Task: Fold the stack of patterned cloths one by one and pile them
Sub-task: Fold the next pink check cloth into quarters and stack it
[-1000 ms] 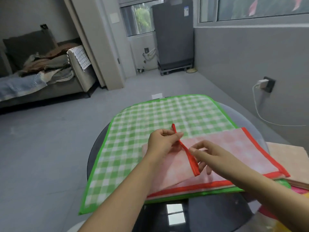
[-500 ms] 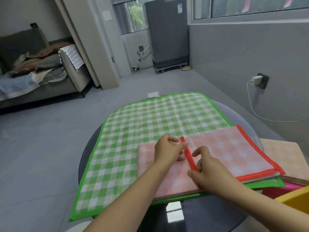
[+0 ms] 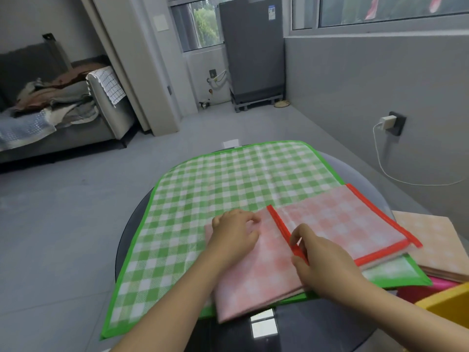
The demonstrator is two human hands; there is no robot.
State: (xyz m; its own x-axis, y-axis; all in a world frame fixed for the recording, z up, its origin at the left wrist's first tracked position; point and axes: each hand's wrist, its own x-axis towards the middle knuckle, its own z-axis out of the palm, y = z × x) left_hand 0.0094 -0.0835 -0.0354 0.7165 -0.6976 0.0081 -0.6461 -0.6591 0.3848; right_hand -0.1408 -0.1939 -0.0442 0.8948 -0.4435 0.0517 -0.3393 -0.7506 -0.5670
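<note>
- Nearest us, a dark round table (image 3: pixel 317 334) carries the work; a yellow edge (image 3: pixel 446 304) and something pink (image 3: pixel 431 288) sit at its right, too cropped to identify.
- Our right hand (image 3: pixel 322 265) pinches the red hem (image 3: pixel 281 229) of the red cloth (image 3: pixel 337 219) near the hem's close end; thumb and forefinger meet on it.
- Our left hand (image 3: pixel 233 235) rests on the red cloth's left half, fingers curled loosely; whether it pinches fabric or just presses, we cannot tell.
- The red cloth lies on the green cloth (image 3: pixel 228 189), toward the near right of it. It looks partly folded: the hem runs across its middle as a flap edge, layers showing at the right edge.
- We judge this fold is mid-way, the flap laid down and being aligned; likely one more fold is left for this piece.
- The green cloth is spread flat and unfolded beneath, overhanging the table on the left, so it is left to do.
- Right of it, an orange stack (image 3: pixel 431 240) sits just beside, looking like the pile of done cloths, though we cannot count the pieces.
- Farther: grey floor, sofa (image 3: pixel 63 115) with heaped clothes at the left, a grey appliance (image 3: pixel 251 47) by the window, a charger (image 3: pixel 388 121) in the right wall socket.
</note>
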